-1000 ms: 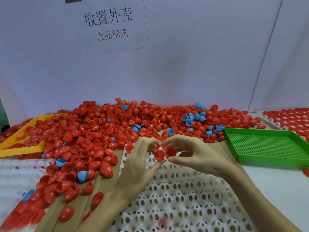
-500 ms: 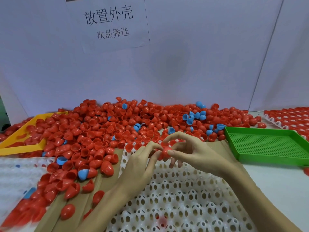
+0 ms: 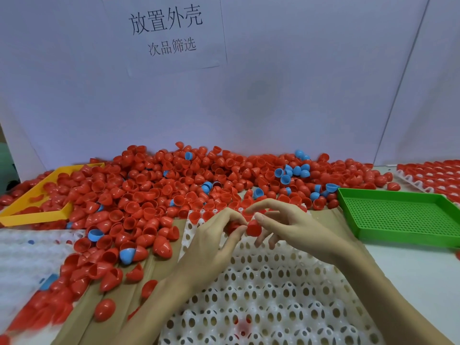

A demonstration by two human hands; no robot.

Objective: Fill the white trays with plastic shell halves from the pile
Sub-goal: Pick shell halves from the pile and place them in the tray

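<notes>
A big pile of red shell halves [image 3: 174, 190], with a few blue ones mixed in, covers the back of the table. In front of me lies a white tray [image 3: 273, 295] full of holes. Over its far edge my left hand [image 3: 214, 245] pinches a red shell half [image 3: 232, 226] that its fingers partly hide. Right beside it my right hand [image 3: 293, 227] holds another red shell half [image 3: 254, 227] between thumb and fingertips. The two shells almost touch, just above the tray's far rows.
A green perforated tray [image 3: 403, 215] sits to the right, a yellow tray [image 3: 32, 207] half buried in shells to the left. Far right lies a white tray filled with red shells [image 3: 433, 173]. Loose shells spread over brown cardboard [image 3: 82, 327] at the lower left.
Both hands dipped toward the far edge of the tray and then came slightly back toward me, each still holding a red shell half.
</notes>
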